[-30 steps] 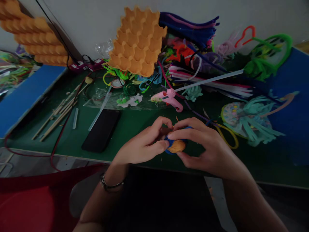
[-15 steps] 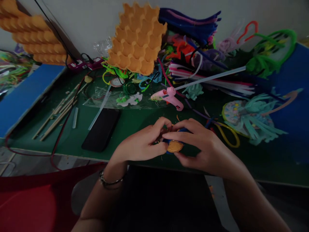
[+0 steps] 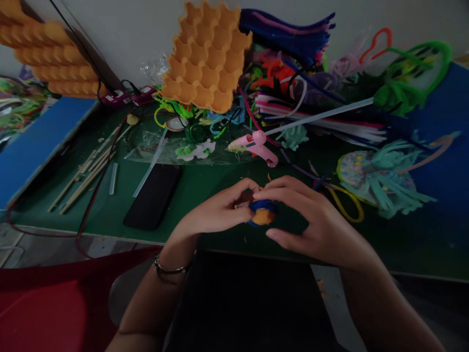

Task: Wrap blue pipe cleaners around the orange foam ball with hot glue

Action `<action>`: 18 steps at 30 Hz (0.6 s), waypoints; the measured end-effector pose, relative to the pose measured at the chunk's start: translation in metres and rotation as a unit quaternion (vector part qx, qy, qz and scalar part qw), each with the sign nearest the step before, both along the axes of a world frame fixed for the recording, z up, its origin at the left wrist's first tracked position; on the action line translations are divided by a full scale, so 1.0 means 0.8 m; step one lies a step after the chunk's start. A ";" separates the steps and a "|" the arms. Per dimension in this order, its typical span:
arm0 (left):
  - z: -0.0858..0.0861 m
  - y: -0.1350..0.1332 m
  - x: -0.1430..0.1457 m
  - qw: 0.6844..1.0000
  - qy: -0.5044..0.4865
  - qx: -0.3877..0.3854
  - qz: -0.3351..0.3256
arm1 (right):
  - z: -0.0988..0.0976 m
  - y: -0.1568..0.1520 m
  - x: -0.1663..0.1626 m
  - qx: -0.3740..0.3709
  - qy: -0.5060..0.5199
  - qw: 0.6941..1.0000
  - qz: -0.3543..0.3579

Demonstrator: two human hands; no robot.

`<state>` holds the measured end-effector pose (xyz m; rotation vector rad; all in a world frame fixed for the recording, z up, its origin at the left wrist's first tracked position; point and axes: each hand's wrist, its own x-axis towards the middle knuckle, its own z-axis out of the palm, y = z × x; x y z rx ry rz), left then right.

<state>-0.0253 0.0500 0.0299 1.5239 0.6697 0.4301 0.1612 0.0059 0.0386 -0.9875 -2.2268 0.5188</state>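
Low over the green table's near edge is a small craft piece (image 3: pixel 264 216), orange egg-carton material with blue fuzzy pipe cleaner wound around it. My left hand (image 3: pixel 220 208) pinches its left side between thumb and bent fingers. The fingers of my right hand (image 3: pixel 308 217) arch over the top of the piece and touch or nearly touch it, while the right thumb stands away below and to its right. Part of the piece is covered by the fingers of both hands. Beyond them lies a pink hot glue gun (image 3: pixel 258 145) with a long clear glue stick in its back.
A black phone (image 3: pixel 153 198) and several wooden sticks (image 3: pixel 90 171) lie on the left. An orange egg tray (image 3: pixel 207 58) leans at the back, beside bundles of pipe cleaners (image 3: pixel 286 34). A teal pipe-cleaner craft (image 3: pixel 390 176) sits right. A red chair (image 3: pixel 40 308) is below left.
My right thumb has come away from the craft piece and the right hand has spread wider. The piece, still in my left hand, has shifted slightly up and shows more blue.
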 end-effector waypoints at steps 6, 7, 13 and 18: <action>-0.003 -0.001 -0.001 0.998 0.040 0.048 0.016 | 0.001 -0.001 0.003 0.071 0.008 0.997 -0.038; -0.004 -0.001 -0.001 0.998 0.038 0.057 0.011 | 0.001 -0.001 0.003 0.080 0.004 0.996 -0.038; -0.008 0.000 0.000 0.995 0.037 0.092 0.008 | 0.005 -0.005 0.006 0.078 0.005 0.996 -0.032; -0.006 -0.003 0.004 0.993 0.023 0.107 0.037 | 0.005 -0.007 0.008 0.084 -0.005 0.995 -0.046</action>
